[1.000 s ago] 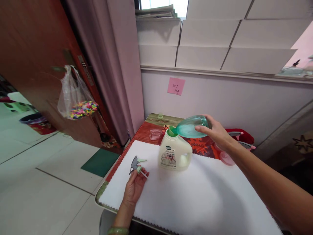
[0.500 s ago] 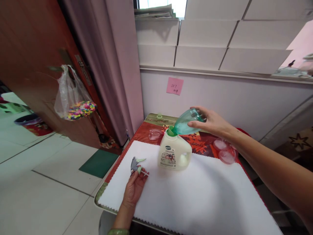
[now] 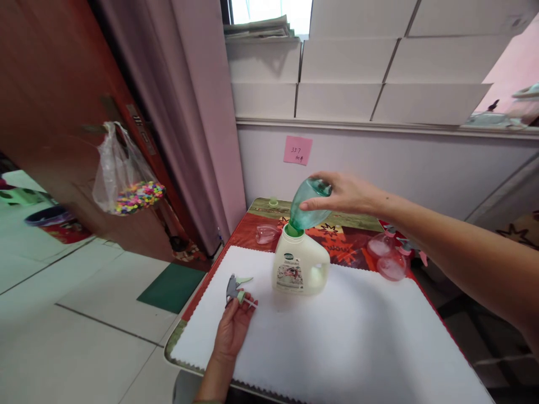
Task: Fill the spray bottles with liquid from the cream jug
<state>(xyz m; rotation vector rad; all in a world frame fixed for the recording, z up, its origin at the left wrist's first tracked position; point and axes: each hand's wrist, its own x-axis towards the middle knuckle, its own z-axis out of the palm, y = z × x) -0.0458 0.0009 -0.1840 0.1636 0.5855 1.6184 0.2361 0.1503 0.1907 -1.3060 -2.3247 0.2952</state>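
Note:
My right hand [image 3: 343,193] grips a clear green bottle [image 3: 305,205] by its base and holds it tipped steeply, mouth down, in the green neck of a cream jug [image 3: 300,265]. The jug stands upright on a white mat [image 3: 337,342]. My left hand [image 3: 233,328] rests on the mat's left side, fingers closed round a grey and green spray trigger head [image 3: 236,288] with a short white tube.
Behind the jug lie a clear pink container [image 3: 266,233], a small green cap [image 3: 274,201] and round pink lids [image 3: 386,259] on a red patterned table [image 3: 349,241]. A bag of coloured beads [image 3: 126,182] hangs on the door at left. Tiled floor lies left of the table.
My right hand has raised the green bottle's base from nearly level to steeply tilted, with its mouth staying at the jug's neck. The left hand has hardly moved.

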